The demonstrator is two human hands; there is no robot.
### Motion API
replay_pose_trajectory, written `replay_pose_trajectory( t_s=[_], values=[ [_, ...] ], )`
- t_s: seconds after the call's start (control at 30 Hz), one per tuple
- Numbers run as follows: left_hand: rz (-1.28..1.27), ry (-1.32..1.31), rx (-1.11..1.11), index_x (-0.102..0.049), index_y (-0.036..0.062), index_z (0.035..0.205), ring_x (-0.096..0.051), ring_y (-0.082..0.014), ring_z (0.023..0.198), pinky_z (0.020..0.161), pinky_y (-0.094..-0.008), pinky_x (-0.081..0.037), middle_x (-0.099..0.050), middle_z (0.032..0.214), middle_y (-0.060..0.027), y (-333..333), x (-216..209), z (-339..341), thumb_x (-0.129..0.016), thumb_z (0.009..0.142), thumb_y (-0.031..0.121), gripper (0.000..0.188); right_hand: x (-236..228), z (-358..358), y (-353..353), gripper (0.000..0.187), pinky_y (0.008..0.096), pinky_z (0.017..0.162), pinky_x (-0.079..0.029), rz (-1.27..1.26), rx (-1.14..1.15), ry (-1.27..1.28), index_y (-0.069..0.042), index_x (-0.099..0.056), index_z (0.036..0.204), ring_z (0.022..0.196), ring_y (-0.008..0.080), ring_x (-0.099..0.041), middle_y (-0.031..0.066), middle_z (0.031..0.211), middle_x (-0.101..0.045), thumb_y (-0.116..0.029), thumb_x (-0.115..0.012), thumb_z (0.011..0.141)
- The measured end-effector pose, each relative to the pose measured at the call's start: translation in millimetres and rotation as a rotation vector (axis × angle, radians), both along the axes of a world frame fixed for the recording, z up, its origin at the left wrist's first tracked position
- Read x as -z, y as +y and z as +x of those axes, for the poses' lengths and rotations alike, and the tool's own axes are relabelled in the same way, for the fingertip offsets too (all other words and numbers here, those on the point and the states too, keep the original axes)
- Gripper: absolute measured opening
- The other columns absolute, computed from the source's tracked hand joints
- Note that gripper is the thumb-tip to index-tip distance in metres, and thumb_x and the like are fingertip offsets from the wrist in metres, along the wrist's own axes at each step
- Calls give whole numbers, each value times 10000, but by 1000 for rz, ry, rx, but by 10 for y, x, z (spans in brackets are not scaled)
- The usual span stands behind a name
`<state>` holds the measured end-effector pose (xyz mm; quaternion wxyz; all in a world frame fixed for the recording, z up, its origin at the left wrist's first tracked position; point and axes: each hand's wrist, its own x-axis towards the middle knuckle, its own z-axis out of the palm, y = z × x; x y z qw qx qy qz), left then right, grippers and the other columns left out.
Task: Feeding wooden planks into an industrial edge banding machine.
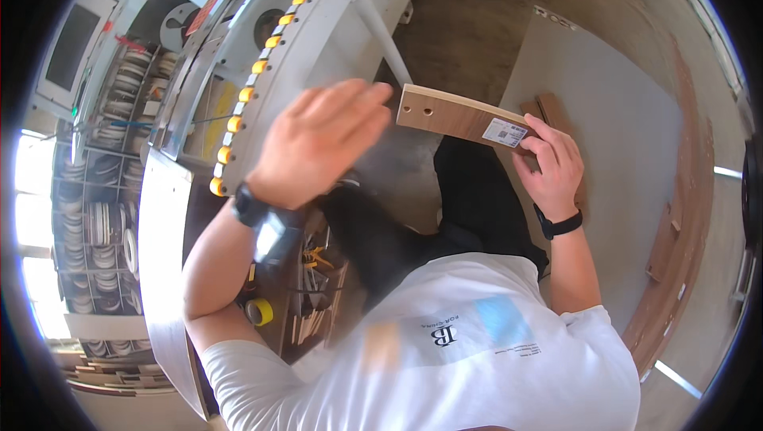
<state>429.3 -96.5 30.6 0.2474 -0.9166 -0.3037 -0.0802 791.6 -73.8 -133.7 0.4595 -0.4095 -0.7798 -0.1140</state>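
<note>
A narrow wood-grain board (457,119) with a pale edge is held up in front of me, tilted down slightly to the right. Two round holes show near its left end, and a white label is stuck by its right end. My right hand (550,162) pinches that right end between thumb and fingers. Off the board's left end, my left hand (322,141) hangs in the air with its fingers stretched out, slightly blurred by motion. It holds nothing that I can see.
Left of me stands a grey machine with a row of yellow rollers (246,95). A rack of edge-banding rolls (103,224) is beyond it. Yellow tape (259,312) and a tool box (314,324) are near my left elbow. On the right lies a large grey panel (616,113) with brown boards.
</note>
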Motion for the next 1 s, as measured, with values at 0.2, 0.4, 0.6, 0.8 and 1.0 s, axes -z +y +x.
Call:
replay_pose_trajectory(
  t_s=[0.2,0.4,0.6,0.8,1.0],
  values=[
    [50,-56,23,-700,98,1016,-628,-256,1276,974,-390,-561,-669,1421,-45,-51,119,146,-833,760,163,297,-278,-241,-61,399,364,794,-576,34,-138,9,-149,-618,956,941,243,-740,-7,1314,-760,-15,-882,688],
    [34,-113,-27,-683,101,948,-656,-253,1175,950,-366,-585,-690,1322,-70,-138,0,-33,-794,735,124,242,-313,-158,31,474,349,688,-510,-78,-99,20,-168,-645,1050,834,197,-711,-8,1258,-781,-157,-947,684],
    [95,-171,-203,-708,68,1011,-659,-334,1188,988,-433,-566,-708,1332,-97,-162,-318,-509,-875,718,116,341,-2,83,123,601,370,679,-512,-373,162,55,-164,-677,1268,669,187,-591,-29,1091,-781,-295,-943,745],
    [134,-317,-496,-719,66,1120,-654,-354,1235,1022,-453,-550,-709,1363,-123,41,-396,-1449,-857,820,155,343,342,-113,-13,569,383,670,-529,-596,-61,78,-125,-667,1269,657,209,-628,6,1098,-799,-267,-908,773],
    [47,-523,-858,-752,70,1188,-666,-332,1205,982,-429,-557,-723,1335,-130,275,-334,-2424,-823,911,275,352,595,-285,-126,551,368,655,-527,-729,-196,34,-125,-665,1254,626,193,-625,0,1103,-817,-227,-901,767]
  ],
)
